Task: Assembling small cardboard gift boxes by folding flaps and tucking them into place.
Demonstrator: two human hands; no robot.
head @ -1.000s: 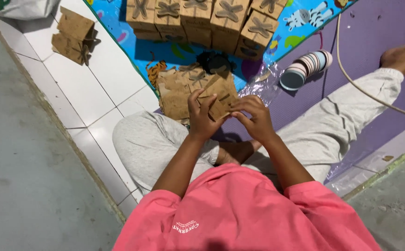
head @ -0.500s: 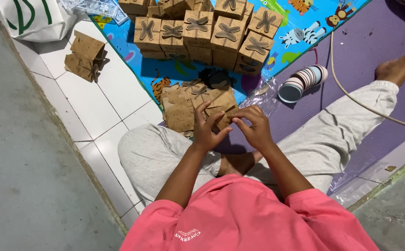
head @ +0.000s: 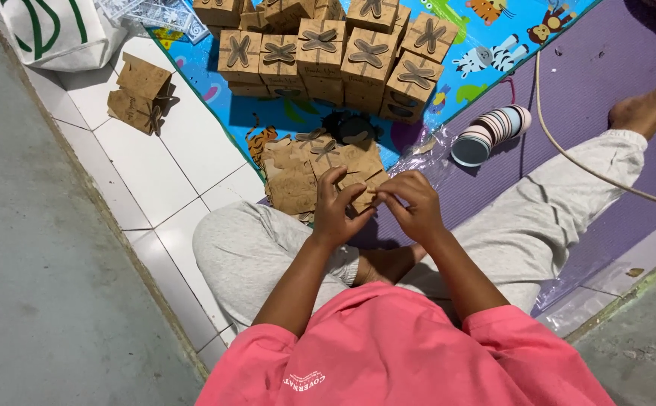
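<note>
Since the earlier frame both hands have drawn slightly nearer the body, still pinching the flat brown cardboard box blank (head: pixel 362 188) between them. The left hand (head: pixel 337 207) and right hand (head: pixel 412 204) have fingers curled tight on its edges, above the lap. Folded brown cardboard boxes with butterfly-shaped closures (head: pixel 328 53) stand far off on the colourful play mat (head: pixel 493 30).

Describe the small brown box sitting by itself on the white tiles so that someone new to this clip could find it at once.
Start at the blue animal-print play mat along the top, where a cluster of finished brown boxes stands. Move left off the mat onto the white floor tiles, just below the white bag with green markings. The lone brown box lies there tipped over, apart from every other box.
</note>
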